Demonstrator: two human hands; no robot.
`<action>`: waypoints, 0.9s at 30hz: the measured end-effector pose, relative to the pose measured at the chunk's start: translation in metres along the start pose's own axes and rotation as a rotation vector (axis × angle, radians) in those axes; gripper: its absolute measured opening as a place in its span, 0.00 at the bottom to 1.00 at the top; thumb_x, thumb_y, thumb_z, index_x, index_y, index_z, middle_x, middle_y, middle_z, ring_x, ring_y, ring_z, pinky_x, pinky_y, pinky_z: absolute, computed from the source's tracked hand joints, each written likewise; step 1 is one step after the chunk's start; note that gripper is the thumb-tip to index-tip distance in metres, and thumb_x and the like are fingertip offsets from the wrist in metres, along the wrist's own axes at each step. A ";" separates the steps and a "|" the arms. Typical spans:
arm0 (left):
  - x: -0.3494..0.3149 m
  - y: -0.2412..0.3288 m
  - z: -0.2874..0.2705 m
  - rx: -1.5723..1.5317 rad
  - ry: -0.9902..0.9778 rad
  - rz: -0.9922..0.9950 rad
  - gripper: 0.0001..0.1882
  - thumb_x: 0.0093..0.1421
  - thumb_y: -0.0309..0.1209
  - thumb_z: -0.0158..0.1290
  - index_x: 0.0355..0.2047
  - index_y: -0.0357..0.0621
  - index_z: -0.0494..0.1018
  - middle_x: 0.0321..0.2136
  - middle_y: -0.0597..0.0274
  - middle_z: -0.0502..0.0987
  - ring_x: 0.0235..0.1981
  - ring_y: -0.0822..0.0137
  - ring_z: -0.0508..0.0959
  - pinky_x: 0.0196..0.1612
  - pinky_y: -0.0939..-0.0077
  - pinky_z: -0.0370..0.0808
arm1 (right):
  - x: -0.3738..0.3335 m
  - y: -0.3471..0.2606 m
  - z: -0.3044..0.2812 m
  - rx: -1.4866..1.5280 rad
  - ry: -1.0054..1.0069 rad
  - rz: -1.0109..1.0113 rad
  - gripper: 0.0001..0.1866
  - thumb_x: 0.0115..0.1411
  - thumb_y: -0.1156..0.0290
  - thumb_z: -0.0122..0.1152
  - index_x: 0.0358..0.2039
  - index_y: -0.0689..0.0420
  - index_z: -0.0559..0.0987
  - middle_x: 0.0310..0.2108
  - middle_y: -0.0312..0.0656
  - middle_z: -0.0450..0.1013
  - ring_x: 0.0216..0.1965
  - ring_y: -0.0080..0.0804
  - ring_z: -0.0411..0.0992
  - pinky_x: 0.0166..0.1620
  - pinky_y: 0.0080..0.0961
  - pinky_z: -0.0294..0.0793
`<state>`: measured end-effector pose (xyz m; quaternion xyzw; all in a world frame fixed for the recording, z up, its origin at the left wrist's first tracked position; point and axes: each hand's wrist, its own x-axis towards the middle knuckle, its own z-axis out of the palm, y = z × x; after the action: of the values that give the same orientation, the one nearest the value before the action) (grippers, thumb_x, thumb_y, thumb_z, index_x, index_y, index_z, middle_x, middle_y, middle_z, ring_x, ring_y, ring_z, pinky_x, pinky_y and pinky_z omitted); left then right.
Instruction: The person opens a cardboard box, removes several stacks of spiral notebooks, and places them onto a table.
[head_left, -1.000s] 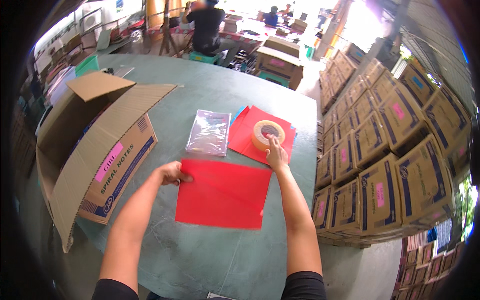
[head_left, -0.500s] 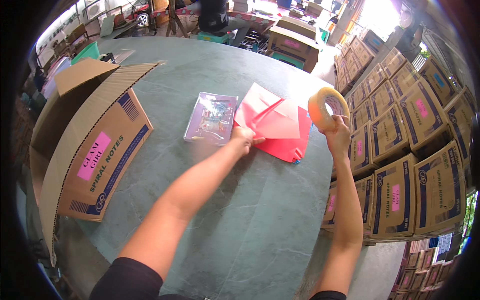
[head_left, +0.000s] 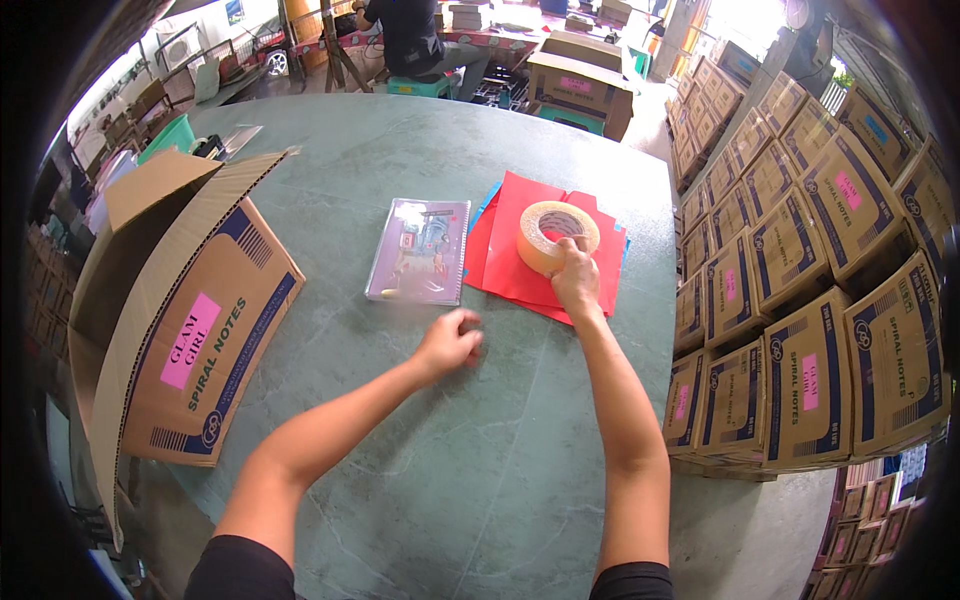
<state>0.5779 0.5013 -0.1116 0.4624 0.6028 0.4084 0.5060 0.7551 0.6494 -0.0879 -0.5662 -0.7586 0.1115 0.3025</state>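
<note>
My right hand [head_left: 577, 277] grips a thick roll of yellowish clear packing tape [head_left: 533, 243] by its near right side. The roll is over red paper sheets [head_left: 505, 255]; whether it touches them I cannot tell. Blue edges show from under the red sheets. Over bare tabletop, nearer to me, my left hand [head_left: 448, 345] is closed with its fingers curled in, and nothing shows in it. Just beyond this hand lies a spiral notebook [head_left: 420, 250] with a purplish cover and shiny clear wrapping, left of the red sheets.
An open cardboard box [head_left: 220, 335] stands tilted at the left of the round green marbled table [head_left: 400, 490]. Stacked cartons [head_left: 790, 370] rise close to its right edge. Past the far edge a person [head_left: 410, 40] sits on a green stool near another open carton [head_left: 580, 85].
The tape roll in my right hand has come left and down over the red sheets. My left hand has let go of the sheets and pulled back toward me, and the raised red flap lies flatter.
</note>
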 end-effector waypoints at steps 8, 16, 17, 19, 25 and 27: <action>-0.177 -0.033 -0.012 0.524 0.003 0.376 0.13 0.52 0.26 0.52 0.40 0.42 0.71 0.33 0.54 0.74 0.35 0.60 0.74 0.37 0.70 0.71 | -0.064 0.033 0.036 -0.164 0.306 0.191 0.37 0.53 0.57 0.56 0.60 0.54 0.53 0.61 0.49 0.49 0.59 0.50 0.53 0.58 0.42 0.54; -0.328 -0.091 -0.034 1.068 0.020 0.426 0.27 0.58 0.50 0.44 0.54 0.51 0.64 0.58 0.55 0.57 0.62 0.57 0.52 0.62 0.57 0.42 | -0.178 -0.019 0.004 -0.416 -0.144 0.338 0.45 0.58 0.39 0.36 0.62 0.64 0.45 0.65 0.51 0.38 0.66 0.42 0.34 0.65 0.37 0.32; -0.344 -0.094 -0.040 1.148 -0.016 0.445 0.29 0.59 0.53 0.42 0.57 0.53 0.62 0.60 0.55 0.54 0.64 0.57 0.47 0.64 0.57 0.37 | -0.187 -0.021 -0.003 -0.416 -0.175 0.353 0.45 0.58 0.39 0.35 0.62 0.65 0.45 0.65 0.51 0.37 0.67 0.42 0.33 0.65 0.36 0.32; -0.361 -0.103 -0.059 1.158 -0.044 0.399 0.31 0.59 0.55 0.40 0.60 0.57 0.57 0.63 0.56 0.47 0.65 0.59 0.39 0.64 0.59 0.31 | -0.211 -0.031 -0.008 -0.418 -0.214 0.374 0.45 0.58 0.39 0.34 0.62 0.66 0.45 0.65 0.51 0.37 0.67 0.41 0.33 0.65 0.35 0.31; -0.421 -0.128 -0.142 1.124 0.055 0.318 0.30 0.60 0.54 0.40 0.60 0.60 0.57 0.63 0.55 0.48 0.65 0.54 0.41 0.64 0.55 0.37 | -0.300 -0.120 0.010 -0.447 -0.244 0.327 0.44 0.59 0.41 0.35 0.62 0.67 0.44 0.65 0.52 0.37 0.67 0.41 0.33 0.66 0.33 0.32; -0.449 -0.143 -0.183 1.064 0.122 0.286 0.29 0.59 0.53 0.42 0.58 0.58 0.59 0.61 0.52 0.51 0.63 0.51 0.46 0.63 0.53 0.41 | -0.341 -0.187 0.034 -0.415 -0.280 0.236 0.44 0.59 0.42 0.36 0.62 0.67 0.44 0.65 0.52 0.37 0.67 0.41 0.33 0.65 0.34 0.32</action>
<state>0.4033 0.0267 -0.1168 0.7069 0.6855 0.1382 0.1062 0.6473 0.2771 -0.1331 -0.6795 -0.7285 0.0655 0.0571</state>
